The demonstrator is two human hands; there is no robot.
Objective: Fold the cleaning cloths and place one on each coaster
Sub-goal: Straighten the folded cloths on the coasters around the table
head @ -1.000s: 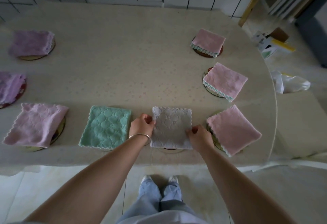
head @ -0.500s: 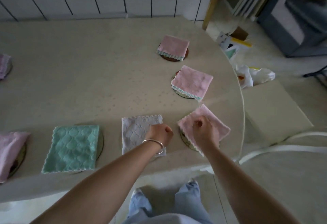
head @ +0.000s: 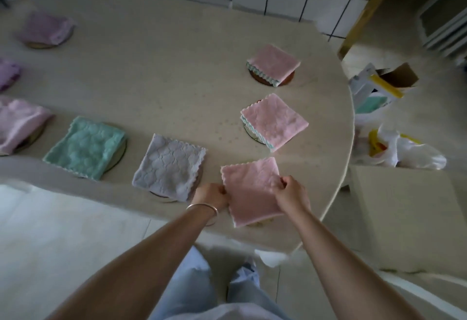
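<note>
Head cam, looking down at a beige table. Both hands are on the nearest pink cloth, folded into a square close to the table's near edge. The left hand pinches its left edge, fingers curled in, with a silver bangle on that wrist. The right hand grips the right edge, fingers bunched onto the fabric. A sliver of coaster peeks out under the cloth's near edge, so the cloth lies over it.

Just left of the left hand is a folded grey cloth with a quilted pattern, sitting on a round coaster whose rim shows at its near edge. Further left is a folded teal cloth, also on a coaster, and past that a pale pink-lilac cloth at the frame edge.

Beyond the hands, further up the table, is a second pink cloth with a teal scalloped underside, on a coaster, and beyond it a third pink cloth on a brown coaster.

Far off to the left are two purple cloths, pretty blurry.

Right of the right hand, off the table, there's a white plastic bag and an open cardboard box on the floor.
</note>
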